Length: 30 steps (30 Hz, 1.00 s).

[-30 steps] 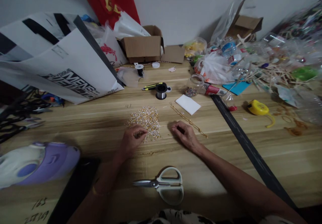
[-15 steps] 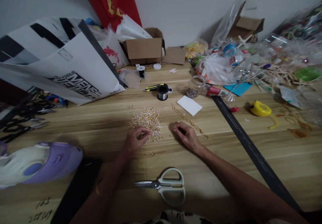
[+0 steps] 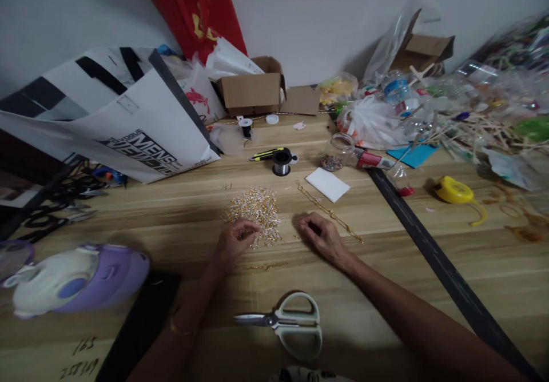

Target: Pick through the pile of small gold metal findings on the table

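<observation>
My left hand [image 3: 235, 242] rests at the near edge of a heap of small gold and silver metal pieces [image 3: 253, 206], thumb and fingertips pinched together; anything between them is too small to make out. To the right of the heap, my right hand [image 3: 322, 235] lies on the table with its fingers curled in and closed. Whatever it may hold is hidden. Beside it runs a gold chain [image 3: 329, 213]. A shorter thin chain [image 3: 266, 266] lies nearer me, between my forearms. White-handled scissors [image 3: 295, 325] lie below that, blades pointing left.
Behind the heap are a spool of wire [image 3: 281, 162], a yellow-black cutter [image 3: 266, 154], a white pad [image 3: 327, 184] and a jar of beads [image 3: 337, 152]. A yellow tape measure [image 3: 453, 189] lies right, past a dark strip [image 3: 422, 245]. Bags and a cardboard box [image 3: 251, 90] line the wall.
The camera has turned slightly, so the whole scene sits a little further right and lower. Both hands keep nearly the same places and poses on the table.
</observation>
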Tool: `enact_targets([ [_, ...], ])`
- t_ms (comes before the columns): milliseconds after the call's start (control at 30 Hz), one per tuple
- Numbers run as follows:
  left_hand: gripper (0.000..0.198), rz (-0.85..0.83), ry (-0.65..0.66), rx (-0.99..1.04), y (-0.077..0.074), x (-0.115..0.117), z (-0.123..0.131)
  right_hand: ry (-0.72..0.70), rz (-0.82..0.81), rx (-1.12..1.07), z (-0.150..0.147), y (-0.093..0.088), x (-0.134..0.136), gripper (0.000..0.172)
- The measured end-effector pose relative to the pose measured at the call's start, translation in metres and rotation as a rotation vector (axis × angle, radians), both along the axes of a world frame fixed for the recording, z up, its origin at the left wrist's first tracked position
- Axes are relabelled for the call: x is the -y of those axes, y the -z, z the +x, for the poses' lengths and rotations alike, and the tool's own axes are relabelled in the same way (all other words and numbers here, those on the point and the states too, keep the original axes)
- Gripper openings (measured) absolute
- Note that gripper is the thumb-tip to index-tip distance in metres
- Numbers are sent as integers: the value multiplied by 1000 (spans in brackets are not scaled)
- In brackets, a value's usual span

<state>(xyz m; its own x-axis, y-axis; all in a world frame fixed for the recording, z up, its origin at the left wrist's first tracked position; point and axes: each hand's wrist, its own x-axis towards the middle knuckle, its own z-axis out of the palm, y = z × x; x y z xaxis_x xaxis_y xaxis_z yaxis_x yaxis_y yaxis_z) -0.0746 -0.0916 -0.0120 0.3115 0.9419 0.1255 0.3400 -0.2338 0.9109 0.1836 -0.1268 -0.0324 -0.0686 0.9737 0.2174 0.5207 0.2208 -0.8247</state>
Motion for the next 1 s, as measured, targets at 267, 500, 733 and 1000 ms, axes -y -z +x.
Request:
enact_targets([
  [267, 9, 286, -2, -155, -3, -2, 1, -18, 9, -19, -1, 0, 1, 17],
  [500, 10, 451, 35, -256, -6, -1, 0, -6, 17, 2, -3, 0, 4, 18],
  [733, 11, 498, 49, -294, -1, -2, -2, -45, 64, 30, -7, -2, 12, 18],
  [1000, 11, 501, 43, -332, 3, -3, -5, -110, 116, 94, -14, -3, 15, 16],
])
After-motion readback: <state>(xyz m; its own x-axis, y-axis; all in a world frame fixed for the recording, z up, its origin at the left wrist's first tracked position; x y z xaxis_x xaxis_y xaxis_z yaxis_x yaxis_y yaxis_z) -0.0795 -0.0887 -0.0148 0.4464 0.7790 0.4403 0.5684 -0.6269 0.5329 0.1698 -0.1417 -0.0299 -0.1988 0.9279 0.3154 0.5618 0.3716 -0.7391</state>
